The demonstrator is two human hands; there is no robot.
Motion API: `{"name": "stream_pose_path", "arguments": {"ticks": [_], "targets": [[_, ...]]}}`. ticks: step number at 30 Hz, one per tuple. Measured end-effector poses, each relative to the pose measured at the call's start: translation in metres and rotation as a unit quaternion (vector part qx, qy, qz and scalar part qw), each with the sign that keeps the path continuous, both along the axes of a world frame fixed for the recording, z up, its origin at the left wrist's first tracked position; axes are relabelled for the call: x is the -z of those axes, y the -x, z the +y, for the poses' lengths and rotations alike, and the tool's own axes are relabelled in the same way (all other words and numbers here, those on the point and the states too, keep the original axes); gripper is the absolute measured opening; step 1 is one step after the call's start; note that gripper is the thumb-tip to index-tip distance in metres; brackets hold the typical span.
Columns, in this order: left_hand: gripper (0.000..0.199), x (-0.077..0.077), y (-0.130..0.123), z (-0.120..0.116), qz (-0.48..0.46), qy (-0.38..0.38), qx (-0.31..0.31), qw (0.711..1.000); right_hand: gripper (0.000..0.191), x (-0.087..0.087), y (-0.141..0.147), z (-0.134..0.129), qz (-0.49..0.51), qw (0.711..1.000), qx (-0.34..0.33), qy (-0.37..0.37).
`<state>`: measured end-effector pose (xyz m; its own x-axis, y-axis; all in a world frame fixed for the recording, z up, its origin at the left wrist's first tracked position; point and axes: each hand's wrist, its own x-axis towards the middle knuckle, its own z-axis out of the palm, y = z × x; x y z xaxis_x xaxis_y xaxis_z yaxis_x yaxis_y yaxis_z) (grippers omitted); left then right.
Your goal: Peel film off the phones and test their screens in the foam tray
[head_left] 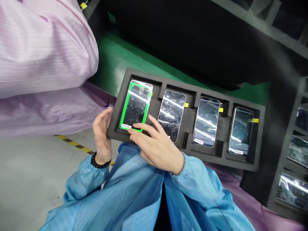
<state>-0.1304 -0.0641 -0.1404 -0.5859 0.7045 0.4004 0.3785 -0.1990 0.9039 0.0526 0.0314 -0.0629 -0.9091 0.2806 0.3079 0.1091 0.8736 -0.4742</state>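
A black foam tray (216, 158) lies across the lap, with several phones in its compartments. The leftmost phone (136, 106) shows a bright green border. Beside it is a phone with a line pattern (172, 112), then two phones with dark text screens (206, 122), (241, 131). My left hand (103, 136) is at the tray's left end, its thumb side against the edge and its fingers curled upward. My right hand (157, 144) is over the lower part of the leftmost phone, palm down with fingers spread, fingertips at the screen's bottom edge.
A person in a pink garment (45, 48) is close on the left. At the right edge, another black tray (276, 179) holds more phones. A dark surface (187, 41) lies beyond the tray, and yellow-black floor tape (77, 146) runs at lower left.
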Motion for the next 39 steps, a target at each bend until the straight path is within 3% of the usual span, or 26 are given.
{"name": "stream_pose_path", "arguments": {"ticks": [6,10,15,18,27,30,34,39], "targets": [[0.06,-0.004,-0.011,0.004,-0.103,0.001,0.022,0.994,0.029,0.012,0.033,0.0,-0.056,0.998,-0.038,0.013],[0.056,-0.008,-0.011,0.003,-0.12,-0.003,0.02,0.993,0.032,0.007,0.035,0.005,-0.067,0.996,-0.044,0.038],[0.056,-0.009,-0.01,0.004,-0.129,-0.001,0.03,0.991,0.037,-0.018,0.01,0.021,-0.03,0.997,0.039,0.061],[0.056,-0.009,-0.01,0.005,-0.134,-0.009,0.035,0.99,0.039,-0.024,-0.001,0.025,-0.034,0.994,0.084,0.06],[0.056,-0.01,-0.011,0.005,-0.126,0.008,0.029,0.992,0.03,0.008,0.033,0.006,-0.073,0.996,-0.053,0.012],[0.054,-0.01,-0.012,0.004,-0.129,0.015,0.028,0.991,0.031,0.003,0.033,0.01,-0.068,0.996,-0.052,0.02],[0.057,-0.01,-0.012,0.004,-0.133,0.012,0.027,0.991,0.034,-0.009,0.028,0.018,-0.049,0.998,0.004,0.048],[0.057,-0.01,-0.012,0.003,-0.143,0.011,0.028,0.989,0.027,-0.015,0.035,0.021,-0.058,0.996,-0.054,0.033]]}}
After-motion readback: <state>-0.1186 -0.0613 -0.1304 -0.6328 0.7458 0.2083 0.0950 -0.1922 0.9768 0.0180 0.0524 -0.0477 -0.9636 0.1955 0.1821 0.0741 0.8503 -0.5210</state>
